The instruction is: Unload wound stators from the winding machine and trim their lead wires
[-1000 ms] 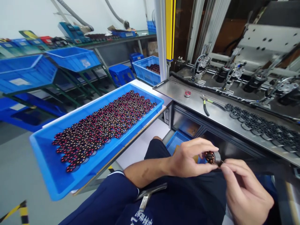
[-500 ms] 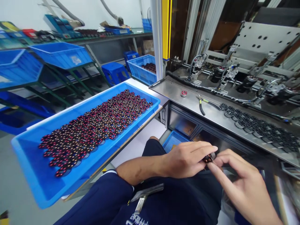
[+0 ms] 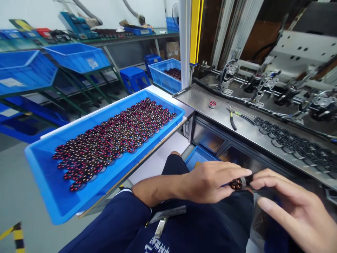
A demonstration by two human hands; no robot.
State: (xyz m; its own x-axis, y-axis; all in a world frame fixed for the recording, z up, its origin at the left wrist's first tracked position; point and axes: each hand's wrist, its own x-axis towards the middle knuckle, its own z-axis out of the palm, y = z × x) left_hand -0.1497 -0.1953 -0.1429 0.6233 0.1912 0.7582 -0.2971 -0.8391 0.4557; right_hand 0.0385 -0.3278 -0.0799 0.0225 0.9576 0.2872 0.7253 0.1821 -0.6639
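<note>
Over my lap, my left hand (image 3: pixel 207 181) is closed round a small motor stator (image 3: pixel 236 184) with copper windings and a pale rim, held between thumb and fingers. Part of the stator is hidden by the hand. To its right, my right hand (image 3: pixel 297 203) is open, thumb and fingers parted with a gap from the stator. On the metal bench ahead lie a pair of pliers (image 3: pixel 232 119) with green and black handles and a single red stator (image 3: pixel 212 104). Rows of black stators (image 3: pixel 295 140) run along the bench to the right.
A long blue tray (image 3: pixel 42 186) on my left holds many red and copper stators. Behind the bench stands a machine (image 3: pixel 273 82) with several fixtures and cables. A yellow post (image 3: pixel 196 33) rises at its corner. Blue crates (image 3: pixel 79 58) and stools (image 3: pixel 134 78) stand farther back.
My right hand has come away from the stator to the right, and its thumb and fingers have parted. My left hand still holds the stator. The camera view has shifted slightly left.
</note>
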